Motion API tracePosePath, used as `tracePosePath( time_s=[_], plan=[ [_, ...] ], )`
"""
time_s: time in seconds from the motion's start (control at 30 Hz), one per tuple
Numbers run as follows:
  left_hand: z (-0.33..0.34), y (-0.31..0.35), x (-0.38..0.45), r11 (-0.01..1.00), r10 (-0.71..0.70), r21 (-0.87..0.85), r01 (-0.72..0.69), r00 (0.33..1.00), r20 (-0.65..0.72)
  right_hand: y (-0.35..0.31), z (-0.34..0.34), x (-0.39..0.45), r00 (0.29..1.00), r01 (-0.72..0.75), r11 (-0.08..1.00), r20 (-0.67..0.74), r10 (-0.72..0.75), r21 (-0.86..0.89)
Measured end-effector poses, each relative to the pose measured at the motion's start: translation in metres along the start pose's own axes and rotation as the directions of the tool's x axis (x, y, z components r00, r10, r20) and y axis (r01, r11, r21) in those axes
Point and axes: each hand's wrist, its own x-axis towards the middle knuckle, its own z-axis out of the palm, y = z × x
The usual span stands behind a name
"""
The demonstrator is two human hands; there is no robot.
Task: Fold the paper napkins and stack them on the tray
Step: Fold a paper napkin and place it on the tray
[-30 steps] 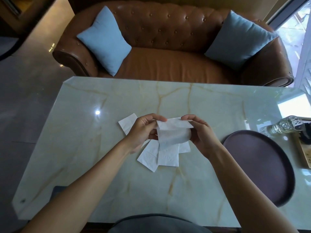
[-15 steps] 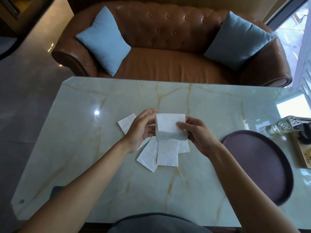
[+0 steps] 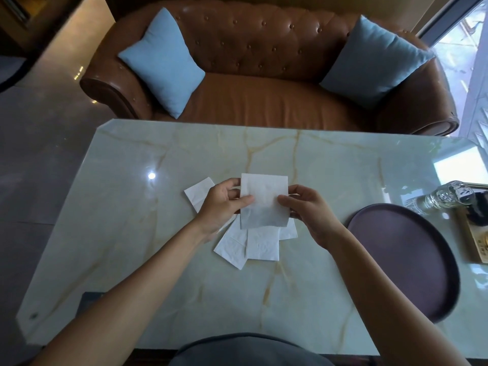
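Observation:
I hold one white paper napkin [image 3: 264, 200] above the table, folded into a flat rectangle. My left hand [image 3: 220, 207] pinches its left edge and my right hand [image 3: 309, 212] pinches its right edge. Under it, several more white napkins [image 3: 253, 243] lie loosely overlapped on the marble, and one [image 3: 198, 192] pokes out to the left behind my left hand. The round dark tray [image 3: 412, 260] sits on the table to the right, with nothing on it.
The pale marble table [image 3: 158, 260] ends in a far edge before a brown leather sofa [image 3: 264, 101] with two blue cushions. A clear glass bottle [image 3: 443, 198] lies at the right edge beside a wooden box [image 3: 475, 233].
The napkin was half curled a second ago; it has been folded over and now hangs as a flat rectangle, with both hands shifted to its side edges.

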Motion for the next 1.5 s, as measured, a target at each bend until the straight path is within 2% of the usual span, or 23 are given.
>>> tracePosePath(
  time_s=[0.13, 0.23, 0.4, 0.53, 0.63, 0.73, 0.97, 1.13, 1.3, 1.5],
  plan=[
    [0.001, -0.002, 0.001, 0.998, 0.046, 0.046, -0.044, 0.998, -0.034, 0.0, 0.002, 0.003, 0.995, 0.002, 1.0, -0.101, 0.0, 0.018],
    [-0.001, -0.006, 0.002, 0.988, 0.11, 0.113, -0.103, 0.992, -0.054, 0.002, 0.003, 0.004, 0.99, 0.041, 0.998, -0.136, -0.048, -0.051],
    [-0.005, -0.003, 0.001, 0.948, 0.158, 0.281, -0.148, 0.987, -0.012, 0.0, 0.001, 0.003, 0.982, 0.175, 0.962, -0.039, -0.187, -0.211],
    [-0.009, 0.004, 0.002, 0.935, 0.118, 0.332, -0.125, 0.992, 0.042, -0.007, -0.003, 0.003, 0.989, 0.143, 0.956, 0.016, -0.144, -0.257],
    [-0.012, 0.006, 0.003, 0.923, 0.141, 0.354, -0.149, 0.989, 0.05, -0.012, -0.005, 0.002, 0.987, 0.157, 0.934, 0.075, -0.14, -0.32],
    [-0.011, 0.007, 0.004, 0.907, 0.166, 0.386, -0.167, 0.985, 0.036, -0.012, -0.002, 0.002, 0.98, 0.2, 0.883, 0.072, -0.187, -0.424],
    [-0.013, 0.002, 0.007, 0.901, 0.182, 0.393, -0.183, 0.983, 0.04, -0.01, 0.0, 0.0, 0.959, 0.262, 0.844, 0.029, -0.282, -0.468],
    [-0.01, 0.0, 0.003, 0.914, 0.142, 0.367, -0.174, 0.984, 0.111, -0.01, -0.001, 0.001, 0.977, 0.21, 0.925, 0.022, -0.214, -0.316],
    [-0.013, -0.005, 0.006, 0.875, 0.195, 0.44, -0.202, 0.979, 0.061, -0.009, -0.003, 0.002, 0.987, 0.163, 0.974, 0.012, -0.163, -0.159],
    [-0.017, -0.002, 0.004, 0.836, 0.229, 0.491, -0.245, 0.969, 0.093, -0.011, -0.002, 0.003, 0.989, 0.15, 0.977, 0.013, -0.15, -0.154]
  ],
)
